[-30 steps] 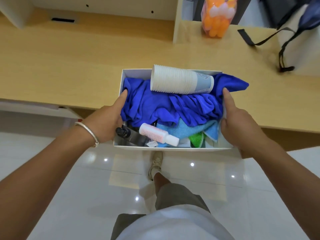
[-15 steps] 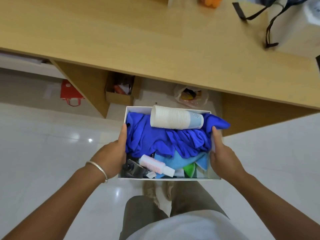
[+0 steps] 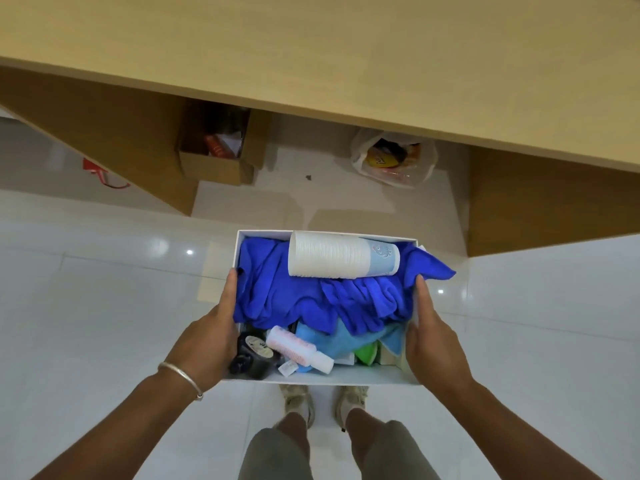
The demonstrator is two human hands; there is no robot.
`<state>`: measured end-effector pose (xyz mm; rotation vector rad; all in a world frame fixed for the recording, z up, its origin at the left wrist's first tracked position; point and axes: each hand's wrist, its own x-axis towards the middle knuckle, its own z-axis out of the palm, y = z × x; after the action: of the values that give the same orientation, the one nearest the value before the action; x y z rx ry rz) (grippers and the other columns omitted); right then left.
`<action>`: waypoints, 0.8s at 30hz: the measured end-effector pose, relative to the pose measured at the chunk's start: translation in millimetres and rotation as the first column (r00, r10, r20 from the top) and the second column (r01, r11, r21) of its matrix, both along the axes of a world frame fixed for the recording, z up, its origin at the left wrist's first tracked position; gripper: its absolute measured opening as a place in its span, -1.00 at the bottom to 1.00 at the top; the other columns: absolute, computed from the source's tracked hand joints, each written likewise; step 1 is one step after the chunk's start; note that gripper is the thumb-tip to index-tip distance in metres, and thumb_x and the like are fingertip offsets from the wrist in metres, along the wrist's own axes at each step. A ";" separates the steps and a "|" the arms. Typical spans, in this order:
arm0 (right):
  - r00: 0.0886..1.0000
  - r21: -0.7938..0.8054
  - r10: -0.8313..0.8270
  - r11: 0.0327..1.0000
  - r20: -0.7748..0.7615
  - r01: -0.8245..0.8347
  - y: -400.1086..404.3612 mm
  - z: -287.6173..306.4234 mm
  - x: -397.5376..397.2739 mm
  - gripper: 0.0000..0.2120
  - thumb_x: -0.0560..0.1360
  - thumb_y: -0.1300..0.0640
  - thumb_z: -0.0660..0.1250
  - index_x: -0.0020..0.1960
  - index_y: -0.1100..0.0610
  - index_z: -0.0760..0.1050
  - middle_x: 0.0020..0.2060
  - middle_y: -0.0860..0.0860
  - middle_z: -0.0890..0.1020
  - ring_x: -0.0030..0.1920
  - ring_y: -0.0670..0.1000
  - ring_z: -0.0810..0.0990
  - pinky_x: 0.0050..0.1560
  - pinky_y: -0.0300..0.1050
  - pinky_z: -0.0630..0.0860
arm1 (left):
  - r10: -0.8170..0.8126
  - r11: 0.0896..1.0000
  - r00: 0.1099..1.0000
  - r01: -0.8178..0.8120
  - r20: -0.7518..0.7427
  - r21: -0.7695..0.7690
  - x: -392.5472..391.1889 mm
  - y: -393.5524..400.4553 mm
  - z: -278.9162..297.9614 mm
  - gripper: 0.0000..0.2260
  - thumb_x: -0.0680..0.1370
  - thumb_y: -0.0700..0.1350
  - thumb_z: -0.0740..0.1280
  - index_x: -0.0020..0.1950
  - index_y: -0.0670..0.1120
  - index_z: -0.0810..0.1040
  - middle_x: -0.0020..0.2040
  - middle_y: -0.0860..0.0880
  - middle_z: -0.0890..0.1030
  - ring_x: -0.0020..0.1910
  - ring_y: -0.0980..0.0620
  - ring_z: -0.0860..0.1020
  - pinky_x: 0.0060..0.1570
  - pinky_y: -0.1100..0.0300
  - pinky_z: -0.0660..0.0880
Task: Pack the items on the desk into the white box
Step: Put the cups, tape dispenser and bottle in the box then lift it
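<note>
The white box (image 3: 322,378) hangs in the air above the floor, off the desk. My left hand (image 3: 207,344) grips its left wall and my right hand (image 3: 433,341) grips its right wall. Inside lie a dark blue cloth (image 3: 311,299), with a stack of white paper cups (image 3: 341,254) on its side on top. Near the front are a light blue cloth (image 3: 325,337), a small pink and white bottle (image 3: 298,349), a black bottle (image 3: 254,353) and something green (image 3: 367,353). A corner of the dark blue cloth spills over the right rim.
The wooden desk (image 3: 346,57) fills the top of the view, its front edge beyond the box. Under it stand a cardboard box (image 3: 214,150) and a plastic bag (image 3: 394,161). A red bag (image 3: 104,174) sits at the left. My feet (image 3: 325,403) stand on white floor tiles.
Both hands have carried the box off the desk edge, then back and down over the floor. The view has tilted down, so the desk's far items are out of sight.
</note>
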<state>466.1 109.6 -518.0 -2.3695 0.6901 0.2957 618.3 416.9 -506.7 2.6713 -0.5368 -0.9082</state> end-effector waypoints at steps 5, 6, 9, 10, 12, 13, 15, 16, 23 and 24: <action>1.000 -0.004 -0.013 1.000 -0.009 0.013 -12.5 -70.9 15.8 -0.28 0.35 -0.28 -0.11 0.43 -0.38 -0.38 -0.02 0.09 0.58 -0.31 -0.05 0.45 -0.23 -0.10 0.37 | 0.015 1.000 1.000 -0.016 -0.018 -0.017 15.6 -14.4 -79.8 -0.06 0.46 -0.33 0.22 0.44 0.12 -0.48 -0.43 -0.02 0.43 -0.50 0.04 0.39 -0.41 0.10 0.43; 1.000 -0.007 -0.023 1.000 -0.008 0.023 -13.4 -87.7 18.9 -0.28 0.33 -0.29 -0.12 0.42 -0.39 -0.38 -0.01 0.10 0.58 -0.31 -0.05 0.45 -0.23 -0.10 0.37 | 0.014 0.999 1.000 -0.014 -0.008 -0.032 19.7 -15.9 -97.4 -0.06 0.46 -0.33 0.22 0.43 0.13 -0.48 -0.43 -0.01 0.42 -0.50 0.03 0.39 -0.42 0.11 0.42; 0.999 -0.007 -0.048 0.999 -0.022 0.048 -8.8 -136.7 30.3 -0.29 0.33 -0.30 -0.13 0.41 -0.40 -0.38 0.08 0.08 0.59 -0.24 -0.02 0.50 -0.19 -0.12 0.38 | 0.005 0.999 1.000 -0.006 -0.022 -0.045 36.8 -15.7 -150.5 -0.05 0.46 -0.32 0.22 0.43 0.15 -0.49 -0.42 0.00 0.43 -0.48 0.04 0.42 -0.39 0.14 0.44; 0.998 -0.007 -0.062 0.998 -0.017 0.062 -5.7 -153.0 34.1 -0.30 0.33 -0.29 -0.13 0.40 -0.41 -0.38 0.08 0.06 0.58 -0.23 -0.03 0.49 -0.18 -0.12 0.38 | 0.011 0.998 1.000 -0.013 -0.026 -0.057 43.7 -15.6 -166.6 -0.05 0.46 -0.32 0.22 0.43 0.16 -0.49 -0.41 0.01 0.43 -0.47 0.07 0.43 -0.38 0.19 0.44; 0.995 0.007 -0.096 0.995 -0.018 0.096 1.3 -183.3 44.8 -0.30 0.32 -0.28 -0.12 0.38 -0.46 -0.38 0.05 -0.04 0.56 -0.23 -0.06 0.46 -0.16 -0.14 0.36 | 0.025 0.997 0.999 -0.027 -0.029 -0.072 57.7 -14.4 -201.9 -0.08 0.49 -0.28 0.22 0.47 0.18 -0.44 -0.40 0.03 0.42 -0.45 0.10 0.45 -0.38 0.24 0.44; 0.992 0.019 -0.121 0.992 -0.028 0.122 5.0 -198.0 49.8 -0.30 0.31 -0.27 -0.12 0.38 -0.47 -0.37 0.03 -0.08 0.53 -0.22 -0.05 0.47 -0.15 -0.15 0.36 | 0.055 0.993 0.997 -0.060 -0.054 -0.099 64.4 -12.8 -220.2 -0.13 0.52 -0.24 0.21 0.48 0.20 -0.40 -0.38 0.02 0.44 -0.43 0.08 0.48 -0.34 0.21 0.48; 0.990 0.032 -0.133 0.990 -0.053 0.135 10.6 -230.2 58.4 -0.29 0.32 -0.29 -0.10 0.40 -0.44 -0.35 0.03 -0.10 0.55 -0.17 0.03 0.57 -0.15 -0.11 0.41 | 0.098 0.983 0.985 -0.118 -0.143 -0.138 79.9 -9.1 -254.7 -0.30 0.60 -0.10 0.14 0.52 0.21 -0.30 -0.27 -0.07 0.54 -0.31 -0.05 0.57 -0.20 0.08 0.55; 0.990 0.030 -0.127 0.991 -0.065 0.129 12.5 -247.4 61.7 -0.29 0.36 -0.29 -0.07 0.42 -0.41 -0.35 0.05 -0.09 0.56 -0.12 0.07 0.61 -0.13 -0.09 0.45 | 0.095 0.985 0.982 -0.117 -0.160 -0.130 87.5 -8.0 -271.0 -0.34 0.61 -0.06 0.10 0.53 0.18 -0.29 -0.21 -0.10 0.56 -0.25 -0.10 0.59 -0.14 0.04 0.56; 0.990 0.076 -0.130 0.988 -0.054 0.134 6.5 -361.0 92.7 -0.25 0.55 0.05 0.13 0.41 -0.31 -0.37 0.21 -0.02 0.53 -0.09 -0.05 0.55 -0.02 -0.18 0.39 | 0.064 0.987 0.985 -0.086 -0.161 -0.136 115.9 -15.3 -373.1 -0.36 0.63 -0.03 0.07 0.50 0.24 -0.33 0.02 -0.10 0.59 -0.05 -0.05 0.61 0.10 0.11 0.49; 0.989 0.056 -0.136 0.989 -0.059 0.140 4.3 -375.5 96.0 -0.25 0.56 0.08 0.12 0.41 -0.27 -0.40 0.25 -0.03 0.51 -0.01 -0.02 0.57 0.01 -0.20 0.38 | 0.111 0.982 0.973 -0.139 -0.201 -0.130 124.8 -22.1 -381.8 -0.45 0.65 0.02 0.03 0.52 0.24 -0.22 0.16 -0.13 0.56 0.04 -0.10 0.60 0.16 0.06 0.46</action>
<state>562.1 113.9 -893.5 -2.2517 0.8551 0.3178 743.1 394.8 -888.5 2.4249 -0.3691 -1.0361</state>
